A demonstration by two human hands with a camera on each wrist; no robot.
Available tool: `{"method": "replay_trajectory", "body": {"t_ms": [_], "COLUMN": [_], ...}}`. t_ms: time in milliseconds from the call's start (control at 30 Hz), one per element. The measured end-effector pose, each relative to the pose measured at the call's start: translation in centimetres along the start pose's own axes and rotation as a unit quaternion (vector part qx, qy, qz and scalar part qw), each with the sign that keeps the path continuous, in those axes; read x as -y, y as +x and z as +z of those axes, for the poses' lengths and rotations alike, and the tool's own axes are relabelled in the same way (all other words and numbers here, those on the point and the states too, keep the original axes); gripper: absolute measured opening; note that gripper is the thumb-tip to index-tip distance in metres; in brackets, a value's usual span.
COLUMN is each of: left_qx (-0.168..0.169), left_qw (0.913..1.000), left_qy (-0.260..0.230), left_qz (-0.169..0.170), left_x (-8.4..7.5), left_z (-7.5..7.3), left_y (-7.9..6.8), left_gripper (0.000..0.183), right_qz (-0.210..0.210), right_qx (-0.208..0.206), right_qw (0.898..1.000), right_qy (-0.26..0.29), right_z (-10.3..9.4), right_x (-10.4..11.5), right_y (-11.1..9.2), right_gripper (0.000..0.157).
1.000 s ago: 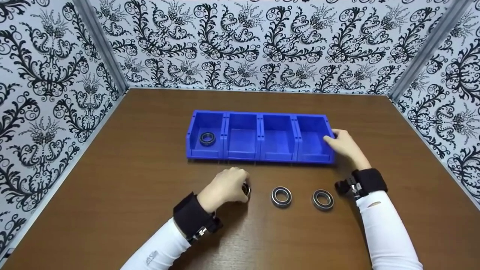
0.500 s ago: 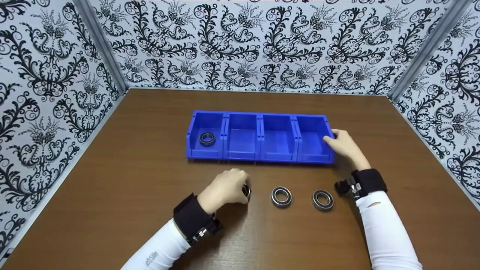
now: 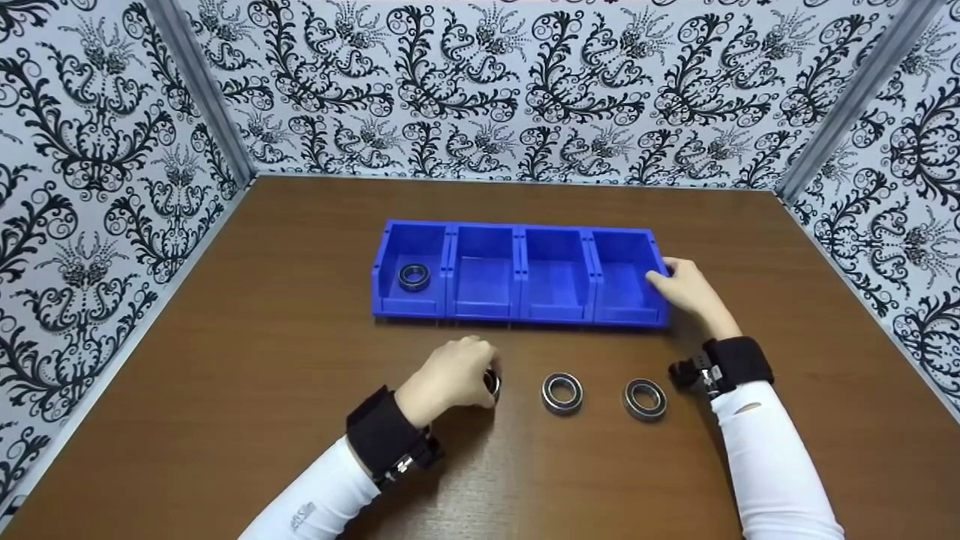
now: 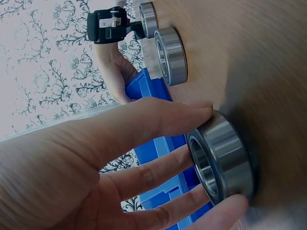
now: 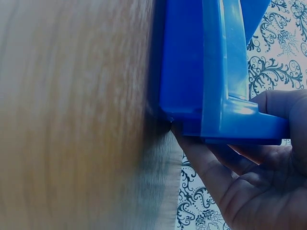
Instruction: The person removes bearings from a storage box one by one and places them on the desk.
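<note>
My left hand (image 3: pixel 454 379) grips a steel ball bearing (image 4: pixel 229 155) by its rim, thumb on one side and fingers on the other. In the head view most of that bearing is covered by the hand. A blue bin row (image 3: pixel 484 310) with four side-by-side compartments stands behind. My right hand (image 3: pixel 691 291) holds its right end wall, thumb over the top edge and fingers along the outside, as the right wrist view shows. Another bearing (image 3: pixel 414 277) lies flat in the leftmost compartment. Two more, a middle bearing (image 3: pixel 562 394) and a right bearing (image 3: pixel 645 399), lie flat on the table.
The brown wooden table (image 3: pixel 247 337) is bounded by patterned panels (image 3: pixel 465 90) at the back and both sides. Grey posts (image 3: pixel 206 90) stand at the rear corners. Black wrist straps with small cameras sit on both forearms.
</note>
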State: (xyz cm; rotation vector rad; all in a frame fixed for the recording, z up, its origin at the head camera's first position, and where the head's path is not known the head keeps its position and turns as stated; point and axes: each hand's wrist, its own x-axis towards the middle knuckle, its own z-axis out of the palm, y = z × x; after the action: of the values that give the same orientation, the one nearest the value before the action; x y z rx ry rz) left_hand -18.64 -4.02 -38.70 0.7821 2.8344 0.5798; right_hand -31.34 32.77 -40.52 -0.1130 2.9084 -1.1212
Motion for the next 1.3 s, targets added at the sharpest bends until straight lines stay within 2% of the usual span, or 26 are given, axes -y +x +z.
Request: {"method": "replay_trajectory", "body": {"t_ms": [933, 1300], "left_qx": [-0.004, -0.001], "left_qw": [0.9997, 0.999], "left_qy": [0.019, 0.032], "left_qz": [-0.013, -0.031], "left_x": [0.19, -0.21], "left_z": [0.5, 0.33], "left_y": [0.25, 0.04], "left_gripper": [0.025, 0.032], "right_qz": [0.01, -0.006], "right_qx": [0.011, -0.009], "right_qw": [1.0, 1.0], "right_qy": [0.006, -0.01], "right_z": [-0.04, 0.01], "right_x": [-0.16, 0.04], "right_y": [0.16, 0.04], "right_gripper": [0.053, 0.05]}}
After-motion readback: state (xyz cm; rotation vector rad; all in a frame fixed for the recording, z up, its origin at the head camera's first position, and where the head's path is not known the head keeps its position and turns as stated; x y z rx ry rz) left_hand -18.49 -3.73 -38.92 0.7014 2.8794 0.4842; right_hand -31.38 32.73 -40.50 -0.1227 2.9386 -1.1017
